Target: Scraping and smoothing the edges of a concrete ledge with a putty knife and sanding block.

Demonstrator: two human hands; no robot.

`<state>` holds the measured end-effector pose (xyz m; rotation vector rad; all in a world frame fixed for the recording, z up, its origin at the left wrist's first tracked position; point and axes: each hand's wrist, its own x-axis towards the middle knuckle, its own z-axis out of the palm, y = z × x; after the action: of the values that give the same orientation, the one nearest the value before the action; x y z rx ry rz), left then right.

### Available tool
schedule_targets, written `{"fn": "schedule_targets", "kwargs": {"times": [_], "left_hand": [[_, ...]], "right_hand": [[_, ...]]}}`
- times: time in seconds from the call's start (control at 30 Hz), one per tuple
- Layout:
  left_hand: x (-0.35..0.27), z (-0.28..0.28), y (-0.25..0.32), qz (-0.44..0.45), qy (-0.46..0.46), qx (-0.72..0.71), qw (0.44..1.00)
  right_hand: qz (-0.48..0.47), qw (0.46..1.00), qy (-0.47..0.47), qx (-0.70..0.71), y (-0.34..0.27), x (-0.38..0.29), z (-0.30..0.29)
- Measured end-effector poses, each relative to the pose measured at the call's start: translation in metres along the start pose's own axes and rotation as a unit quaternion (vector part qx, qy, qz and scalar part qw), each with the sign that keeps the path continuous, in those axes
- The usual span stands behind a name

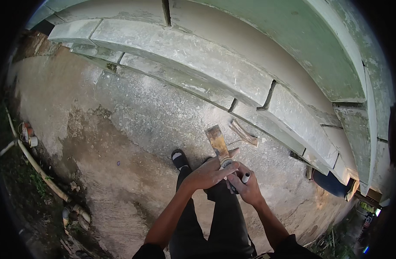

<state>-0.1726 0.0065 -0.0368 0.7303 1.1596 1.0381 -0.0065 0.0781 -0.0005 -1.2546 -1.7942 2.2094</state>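
Note:
Both hands meet in front of my legs around a scraper (218, 142) with a flat, worn yellow blade, its tip angled up and left. My left hand (206, 174) grips it near the round collar, thumb across the top and one finger stretched beside the blade. Lower down, my right hand (249, 191) closes around the dark handle end, which the fingers mostly hide. A light grey cylindrical piece (246, 177) pokes out from the right hand; whether it belongs to the scraper I cannot tell. A short piece of wood (244, 132) lies on the concrete just beyond the blade.
Stepped, green-painted concrete ledges (185, 61) run along the top and right. Pale dust and flakes cover the concrete floor (146, 97) near them. To the left, a long pipe (42, 174) borders soil, beside an orange and white object (29, 133). My sandalled foot (179, 159) stands below.

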Motion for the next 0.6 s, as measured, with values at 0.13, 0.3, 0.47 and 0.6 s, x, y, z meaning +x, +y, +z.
{"fn": "schedule_targets", "kwargs": {"times": [0.13, 0.3, 0.47, 0.6], "left_hand": [[0.024, -0.001, 0.016, 0.046, 0.067, 0.104, 0.991], [0.057, -0.004, 0.066, 0.168, 0.212, 0.123, 0.955], [0.119, 0.0, 0.092, 0.332, 0.268, 0.108, 0.898], [0.155, 0.016, 0.093, 0.301, 0.225, 0.05, 0.925]], "right_hand": [[-0.1, 0.983, 0.088, -0.126, -0.025, 0.021, -0.024], [-0.14, 0.925, 0.207, -0.285, -0.074, 0.06, -0.074], [-0.225, 0.868, 0.201, -0.394, -0.103, 0.094, -0.095], [-0.227, 0.843, 0.199, -0.445, -0.096, 0.097, -0.111]]}}
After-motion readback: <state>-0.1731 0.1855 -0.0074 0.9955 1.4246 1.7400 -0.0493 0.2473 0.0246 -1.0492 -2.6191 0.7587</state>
